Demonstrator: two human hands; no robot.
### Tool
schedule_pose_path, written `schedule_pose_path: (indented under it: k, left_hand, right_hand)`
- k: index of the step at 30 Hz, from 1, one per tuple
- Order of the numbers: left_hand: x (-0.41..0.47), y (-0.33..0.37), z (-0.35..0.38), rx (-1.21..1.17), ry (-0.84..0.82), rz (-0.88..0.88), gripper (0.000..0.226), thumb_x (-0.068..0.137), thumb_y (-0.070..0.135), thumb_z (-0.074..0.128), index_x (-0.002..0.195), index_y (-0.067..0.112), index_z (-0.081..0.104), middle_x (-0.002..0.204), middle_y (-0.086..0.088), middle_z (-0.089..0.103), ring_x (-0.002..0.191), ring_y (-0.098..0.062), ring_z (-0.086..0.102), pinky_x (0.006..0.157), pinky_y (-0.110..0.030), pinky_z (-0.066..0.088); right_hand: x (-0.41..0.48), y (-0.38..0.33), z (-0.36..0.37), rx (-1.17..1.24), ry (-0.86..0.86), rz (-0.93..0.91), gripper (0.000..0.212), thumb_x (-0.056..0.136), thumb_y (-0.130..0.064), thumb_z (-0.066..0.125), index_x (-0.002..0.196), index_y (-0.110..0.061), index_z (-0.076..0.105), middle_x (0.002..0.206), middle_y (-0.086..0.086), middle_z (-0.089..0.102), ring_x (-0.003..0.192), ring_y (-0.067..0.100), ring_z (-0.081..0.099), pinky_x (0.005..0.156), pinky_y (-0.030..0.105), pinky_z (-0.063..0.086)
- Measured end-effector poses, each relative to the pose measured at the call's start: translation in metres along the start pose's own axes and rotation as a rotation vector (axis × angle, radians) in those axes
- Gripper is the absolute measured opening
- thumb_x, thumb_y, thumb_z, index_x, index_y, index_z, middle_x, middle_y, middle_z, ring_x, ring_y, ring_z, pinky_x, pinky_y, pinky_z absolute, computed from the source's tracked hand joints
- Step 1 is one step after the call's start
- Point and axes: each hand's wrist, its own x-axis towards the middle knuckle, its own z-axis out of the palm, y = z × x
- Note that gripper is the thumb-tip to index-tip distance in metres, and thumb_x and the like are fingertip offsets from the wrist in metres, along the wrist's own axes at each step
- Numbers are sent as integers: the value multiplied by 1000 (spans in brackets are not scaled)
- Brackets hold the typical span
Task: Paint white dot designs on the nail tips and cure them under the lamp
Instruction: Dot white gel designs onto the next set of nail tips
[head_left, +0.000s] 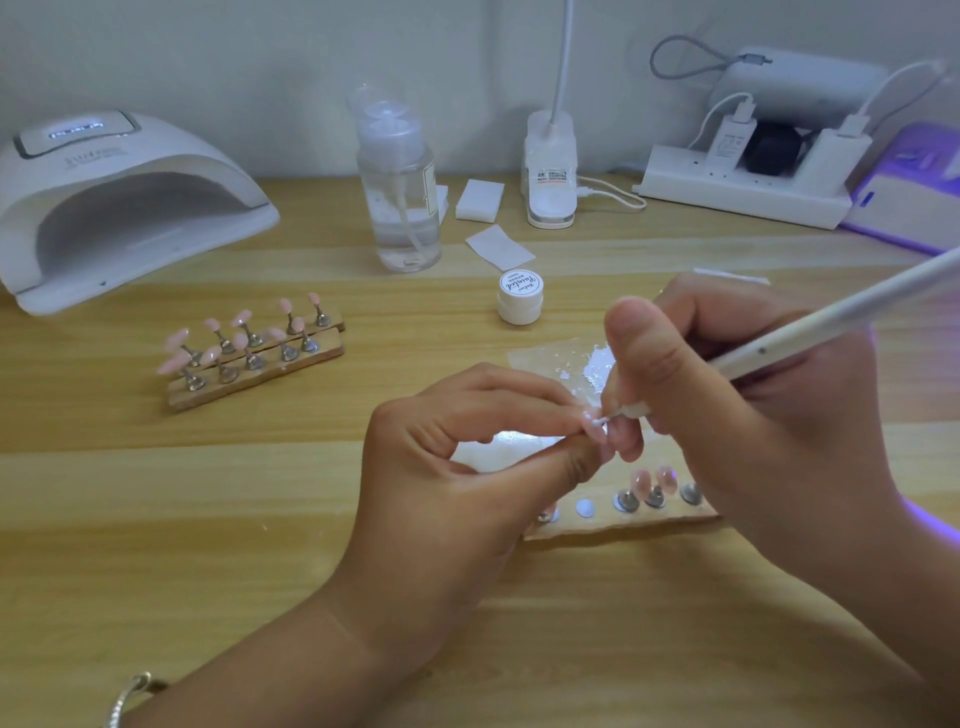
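Note:
My left hand (467, 467) pinches a small pink nail tip (592, 427) between thumb and fingers at the table's middle. In my right hand (727, 415) is a white dotting pen (831, 322), its fine point touching the nail tip. Below my hands lies a wooden holder strip (623, 525) with metal stands, two of them carrying pink tips (655, 480). A clear palette sheet (566, 364) with white gel smears lies behind my hands. A white gel pot (521, 297) stands further back. The white curing lamp (119, 208) sits at the far left, its display lit.
Two more wooden strips with several pink tips (249, 353) lie left of centre. A clear pump bottle (400, 197), white wipes (480, 200), a desk lamp base (550, 176) and a power strip (748, 192) line the back. A purple-lit device (914, 197) is at far right.

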Motion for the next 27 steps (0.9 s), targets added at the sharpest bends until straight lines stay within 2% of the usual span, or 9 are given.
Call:
schedule_pose_path:
  k: [4, 9, 13, 16, 18, 19, 22, 27]
  left_hand:
    - [0, 0, 0, -6, 7, -10, 12, 68, 8, 84, 70, 18, 78, 78, 1, 74, 74, -8, 68, 62, -6, 43]
    - [-1, 0, 0, -8, 14, -23, 12, 67, 7, 85, 70, 16, 78, 78, 1, 75, 75, -6, 68, 63, -6, 42]
    - [0, 0, 1, -10, 18, -26, 11, 66, 7, 85, 70, 15, 78, 78, 0, 75, 74, -5, 67, 62, -6, 42]
    - [-1, 0, 0, -4, 25, -49, 10, 66, 12, 86, 69, 17, 79, 79, 2, 75, 70, -7, 66, 59, -7, 41]
    - [-1, 0, -1, 12, 29, -58, 9, 66, 14, 86, 68, 20, 79, 79, 3, 75, 68, -8, 65, 61, -7, 40]
    - [-1, 0, -1, 13, 30, -64, 9, 67, 14, 85, 68, 20, 78, 79, 3, 75, 66, -7, 64, 61, -7, 40]
    - [0, -1, -2, 51, 19, -70, 10, 67, 20, 87, 68, 23, 78, 81, 5, 75, 65, -3, 64, 65, -9, 40]
    - [-1, -1, -2, 77, 18, -74, 7, 69, 30, 82, 71, 25, 78, 83, 7, 75, 72, -6, 66, 68, -14, 40]
  right_hand:
    - [0, 1, 0, 30, 5, 8, 42, 99, -20, 58, 60, -4, 53, 50, -2, 59, 41, 12, 56, 42, 17, 42]
    - [14, 0, -7, 171, 85, -14, 41, 98, -23, 54, 59, -15, 52, 50, -13, 52, 40, 18, 54, 45, 21, 41]
    - [30, 5, -21, 190, 131, 42, 43, 96, -34, 49, 56, -24, 62, 50, -5, 54, 43, 21, 55, 46, 22, 41]
    - [34, 20, -31, -37, 108, 120, 48, 98, -41, 45, 59, -23, 65, 56, 3, 60, 50, 14, 58, 50, 23, 43]
    - [33, 34, -36, -289, 36, 193, 52, 101, -50, 44, 63, -22, 66, 57, -4, 61, 52, 3, 56, 53, 13, 40]
    - [32, 40, -38, -375, -3, 248, 53, 100, -54, 44, 65, -22, 66, 56, -8, 60, 52, 1, 55, 53, 12, 39]
    - [26, 52, -38, -445, -106, 387, 49, 92, -63, 43, 70, -25, 65, 58, -14, 59, 49, 1, 53, 49, 21, 45]
    - [24, 59, -37, -445, -125, 375, 51, 87, -68, 42, 71, -24, 64, 64, -7, 60, 46, 2, 50, 42, 16, 43]
